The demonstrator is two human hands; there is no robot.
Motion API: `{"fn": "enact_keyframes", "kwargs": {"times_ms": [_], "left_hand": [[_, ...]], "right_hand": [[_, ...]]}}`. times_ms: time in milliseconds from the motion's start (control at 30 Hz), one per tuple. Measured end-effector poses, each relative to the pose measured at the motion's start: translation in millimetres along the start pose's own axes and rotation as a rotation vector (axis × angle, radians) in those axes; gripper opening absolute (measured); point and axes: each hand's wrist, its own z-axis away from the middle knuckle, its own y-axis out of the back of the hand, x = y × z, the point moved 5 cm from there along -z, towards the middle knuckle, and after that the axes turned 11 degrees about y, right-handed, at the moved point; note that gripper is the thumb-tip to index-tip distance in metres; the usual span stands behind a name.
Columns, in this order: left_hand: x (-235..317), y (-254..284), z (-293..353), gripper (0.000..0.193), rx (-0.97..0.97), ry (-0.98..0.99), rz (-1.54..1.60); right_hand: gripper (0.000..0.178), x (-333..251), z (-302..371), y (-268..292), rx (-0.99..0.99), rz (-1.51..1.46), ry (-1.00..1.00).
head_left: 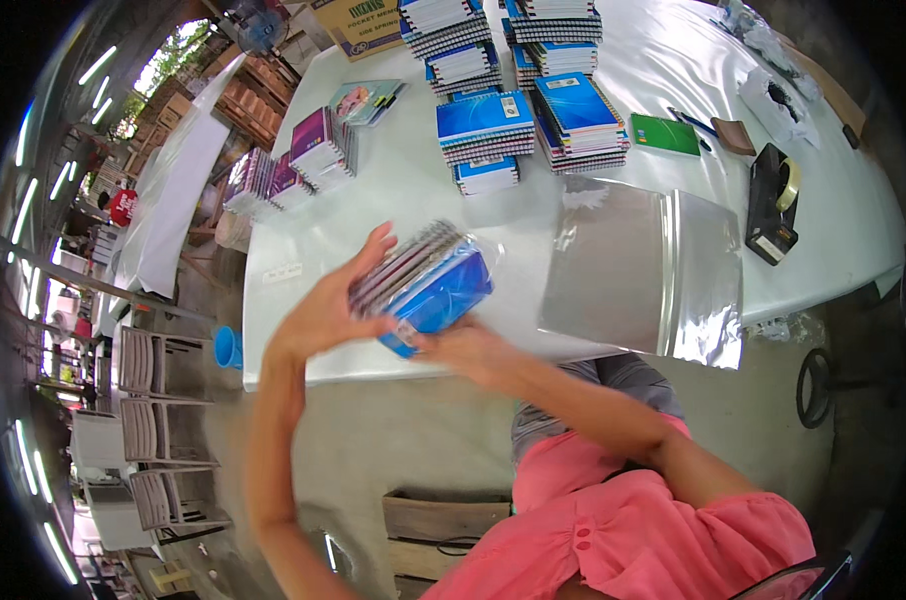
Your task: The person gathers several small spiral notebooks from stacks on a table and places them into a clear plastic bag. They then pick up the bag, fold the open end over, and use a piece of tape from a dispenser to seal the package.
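Note:
A bundle of small spiral notebooks [441, 290] with a blue cover sits between my hands over the table's near edge. Clear plastic film shines around it, and the wire spirals face up and to the left. My left hand [335, 300] grips the bundle's left side, thumb across the near end and fingers along the spirals. From below and to the right, my right hand [465, 350] holds the near right edge, its fingers partly hidden beneath. To the right lie clear plastic sheets or bags [613, 265] in a flat pile.
Stacks of blue spiral notebooks [485, 120] stand at the far side of the white table [373, 180]. Purple notebook stacks [319, 145] are at the left. A green notebook [665, 135], pens [691, 122] and a black tape dispenser [773, 205] lie at the right.

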Motion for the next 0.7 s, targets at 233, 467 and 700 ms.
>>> {"fn": "enact_keyframes", "kwargs": {"times_ms": [233,467,700], "left_hand": [[-66.8,-76.7,10.3,0.115,0.304,0.054,0.743],[-43.8,-39.3,22.2,0.131,0.391,-0.203,0.712],[-29.9,-29.0,26.1,0.138,0.399,-0.140,0.228]], "right_hand": [[0.078,-124.8,5.6,-12.4,-0.254,1.456,0.539],[0.085,-119.6,-3.8,27.9,-0.305,1.617,0.178],[0.050,-191.0,3.6,-96.3,-0.857,1.431,0.804]]}}
